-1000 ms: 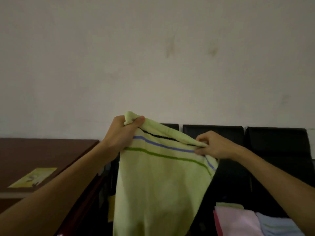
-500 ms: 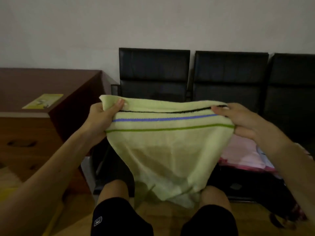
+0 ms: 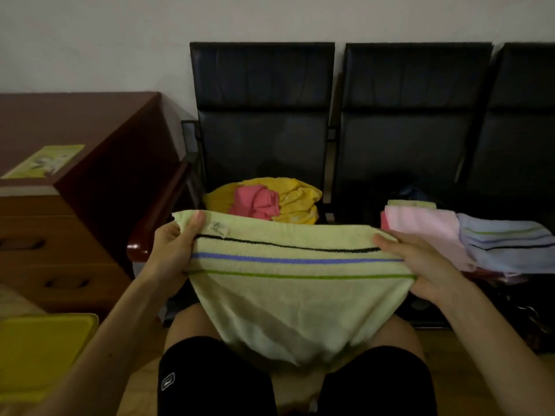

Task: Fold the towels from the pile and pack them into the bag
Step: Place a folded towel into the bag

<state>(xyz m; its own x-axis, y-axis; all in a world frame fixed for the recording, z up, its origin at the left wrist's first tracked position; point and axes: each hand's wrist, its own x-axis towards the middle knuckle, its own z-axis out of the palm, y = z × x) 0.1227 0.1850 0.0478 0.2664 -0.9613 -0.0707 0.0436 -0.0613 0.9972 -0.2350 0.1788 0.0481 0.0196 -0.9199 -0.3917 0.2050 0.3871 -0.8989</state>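
Observation:
A pale green towel (image 3: 288, 301) with black, blue and green stripes hangs stretched between my hands, its lower part sagging onto my knees. My left hand (image 3: 174, 250) pinches its left top corner with the thumb on top. My right hand (image 3: 420, 265) grips the right top edge. Behind it, a loose pile of yellow and pink towels (image 3: 270, 199) lies on the left black seat. Folded pink (image 3: 420, 229) and blue striped (image 3: 504, 244) towels lie on the seat to the right, over something dark that may be the bag; I cannot tell.
A row of black chairs (image 3: 264, 115) stands against the wall. A brown wooden desk (image 3: 75, 187) with a yellow-green leaflet (image 3: 45, 162) is at the left. A yellow flat object (image 3: 39, 352) lies at the lower left. My knees in black shorts (image 3: 210, 379) are below.
The view has tipped down from the wall to the seats. The towel has come down from chest height and been spread wide; my hands have moved apart along its top edge.

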